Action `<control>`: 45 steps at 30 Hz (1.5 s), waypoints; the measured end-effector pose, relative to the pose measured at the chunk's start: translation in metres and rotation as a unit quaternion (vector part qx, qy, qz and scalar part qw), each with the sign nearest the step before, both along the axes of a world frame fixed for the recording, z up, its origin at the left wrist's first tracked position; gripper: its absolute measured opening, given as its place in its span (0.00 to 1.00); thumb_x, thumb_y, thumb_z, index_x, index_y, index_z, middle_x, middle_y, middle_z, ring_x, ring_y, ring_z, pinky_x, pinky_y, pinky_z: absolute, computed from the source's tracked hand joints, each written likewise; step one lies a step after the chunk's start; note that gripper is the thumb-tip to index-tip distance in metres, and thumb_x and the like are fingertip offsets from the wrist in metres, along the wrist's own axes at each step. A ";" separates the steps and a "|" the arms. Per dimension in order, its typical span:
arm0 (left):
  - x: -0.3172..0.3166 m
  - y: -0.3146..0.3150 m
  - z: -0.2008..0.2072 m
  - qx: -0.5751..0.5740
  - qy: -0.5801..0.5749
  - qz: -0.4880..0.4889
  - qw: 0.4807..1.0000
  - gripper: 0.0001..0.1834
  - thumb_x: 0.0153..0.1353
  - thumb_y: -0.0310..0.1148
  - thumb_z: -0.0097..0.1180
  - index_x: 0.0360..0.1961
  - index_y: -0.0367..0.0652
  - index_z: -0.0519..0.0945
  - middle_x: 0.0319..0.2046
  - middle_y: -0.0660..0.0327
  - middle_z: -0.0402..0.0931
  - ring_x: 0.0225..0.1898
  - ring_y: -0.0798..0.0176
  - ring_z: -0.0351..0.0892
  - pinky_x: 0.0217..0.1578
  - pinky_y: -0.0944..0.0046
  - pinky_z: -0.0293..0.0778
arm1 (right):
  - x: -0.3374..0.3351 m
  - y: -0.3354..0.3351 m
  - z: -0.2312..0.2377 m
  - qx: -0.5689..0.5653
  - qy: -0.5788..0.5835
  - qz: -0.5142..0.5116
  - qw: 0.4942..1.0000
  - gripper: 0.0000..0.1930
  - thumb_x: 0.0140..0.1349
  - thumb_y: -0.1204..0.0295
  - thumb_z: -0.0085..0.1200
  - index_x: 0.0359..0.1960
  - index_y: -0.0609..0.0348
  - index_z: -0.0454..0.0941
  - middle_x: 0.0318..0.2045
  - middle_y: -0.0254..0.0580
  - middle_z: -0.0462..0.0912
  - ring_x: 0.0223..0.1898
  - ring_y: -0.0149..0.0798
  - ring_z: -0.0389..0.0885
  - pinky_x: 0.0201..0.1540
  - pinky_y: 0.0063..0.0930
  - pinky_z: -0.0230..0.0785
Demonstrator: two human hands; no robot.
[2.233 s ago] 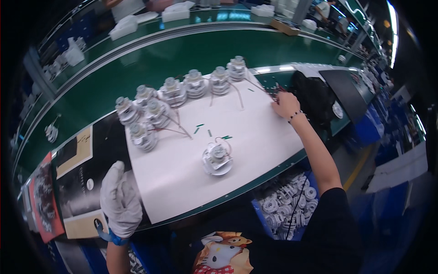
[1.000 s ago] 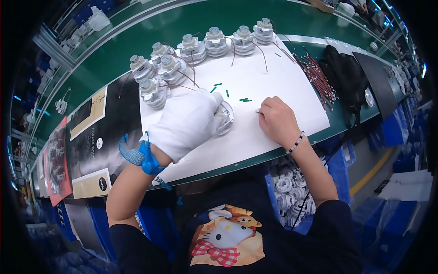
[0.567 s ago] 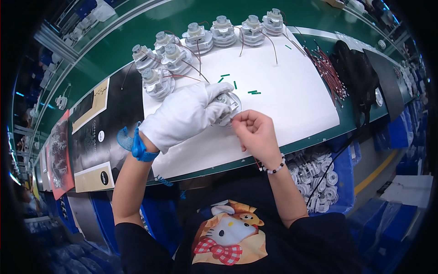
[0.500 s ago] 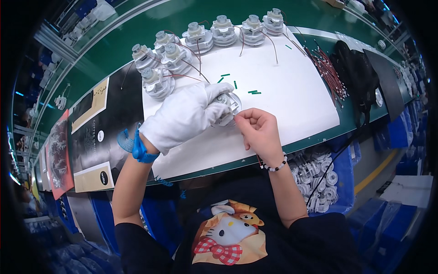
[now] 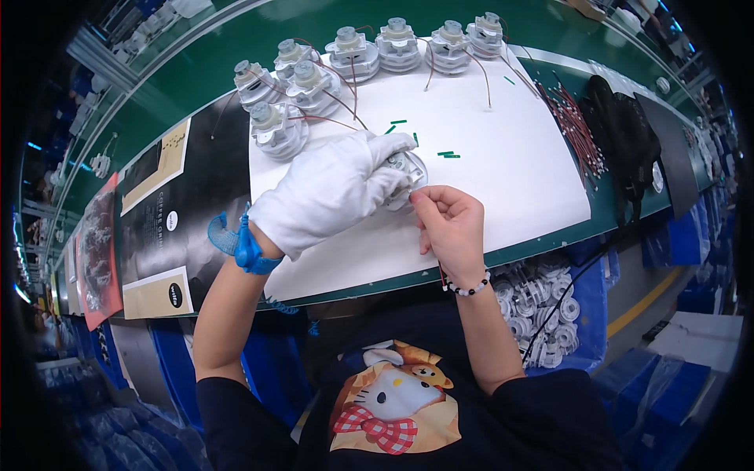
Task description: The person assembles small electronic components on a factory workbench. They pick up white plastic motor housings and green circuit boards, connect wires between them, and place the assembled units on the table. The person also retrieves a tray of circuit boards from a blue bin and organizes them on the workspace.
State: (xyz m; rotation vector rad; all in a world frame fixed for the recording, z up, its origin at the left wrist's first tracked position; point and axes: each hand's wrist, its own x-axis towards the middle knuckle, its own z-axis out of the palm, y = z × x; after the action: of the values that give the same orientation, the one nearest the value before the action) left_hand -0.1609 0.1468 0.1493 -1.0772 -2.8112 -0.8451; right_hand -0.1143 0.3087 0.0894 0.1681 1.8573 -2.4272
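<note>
My left hand (image 5: pixel 334 184), in a white glove with a blue wrist strap, is closed around a round white plastic housing (image 5: pixel 405 166). The glove hides much of the housing's left side. At the housing's lower right edge, my bare right hand (image 5: pixel 452 228) is closed in a pinch between thumb and forefinger. A thin reddish wire (image 5: pixel 443 276) shows below that palm, beside the bead bracelet; its run through the fingers is mostly hidden. Just beyond the housing, small green strips (image 5: pixel 446 155) lie on the white sheet (image 5: pixel 518 188).
Several white assemblies (image 5: pixel 399 47) with trailing wires stand along the sheet's far and left edges. At right lie a bundle of red-brown wires (image 5: pixel 577 129) and a black cloth item (image 5: pixel 614 133). A blue bin (image 5: pixel 594 306) of white parts sits below the table's right edge.
The whole view has shifted slightly, so the table's things sit a little to the right. Both hands keep nearly the same hold at the housing.
</note>
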 end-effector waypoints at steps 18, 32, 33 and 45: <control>0.003 0.015 -0.006 0.047 0.067 0.087 0.993 0.21 0.48 0.42 0.55 0.41 0.39 0.73 0.28 0.51 0.76 0.30 0.51 0.77 0.30 0.58 0.72 | -0.002 0.002 0.003 0.077 0.050 -0.022 0.996 0.07 0.55 0.79 0.50 0.34 0.72 0.73 0.25 0.41 0.77 0.16 0.23 0.71 0.18 0.14 0.65; -0.080 0.031 -0.021 0.169 0.220 0.248 0.928 0.15 0.42 0.39 0.54 0.30 0.42 0.76 0.26 0.52 0.74 0.27 0.51 0.76 0.24 0.54 0.69 | 0.071 -0.001 0.000 0.372 0.301 -0.065 0.876 0.16 0.56 0.84 0.43 0.48 0.69 0.66 0.45 0.51 0.72 0.47 0.42 0.72 0.52 0.32 0.63; -0.089 0.035 -0.020 0.112 0.187 0.214 0.952 0.17 0.42 0.42 0.54 0.30 0.41 0.76 0.27 0.50 0.73 0.27 0.51 0.76 0.23 0.54 0.69 | 0.071 -0.002 -0.001 0.363 0.305 -0.057 0.879 0.16 0.57 0.82 0.43 0.49 0.68 0.66 0.45 0.49 0.73 0.47 0.40 0.72 0.52 0.31 0.62; 0.066 -0.060 0.050 0.194 0.335 0.304 0.871 0.18 0.47 0.41 0.56 0.34 0.38 0.72 0.27 0.55 0.70 0.26 0.57 0.74 0.21 0.60 0.70 | 0.082 -0.035 0.003 0.216 0.433 0.043 0.874 0.19 0.54 0.81 0.43 0.50 0.69 0.59 0.35 0.49 0.69 0.37 0.42 0.67 0.43 0.33 0.60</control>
State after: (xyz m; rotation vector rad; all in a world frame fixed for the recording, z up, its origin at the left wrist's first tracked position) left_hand -0.0952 0.0866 0.1992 -0.2859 -2.0517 -0.7212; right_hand -0.0322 0.2732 0.0926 -1.1336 2.6195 -2.1197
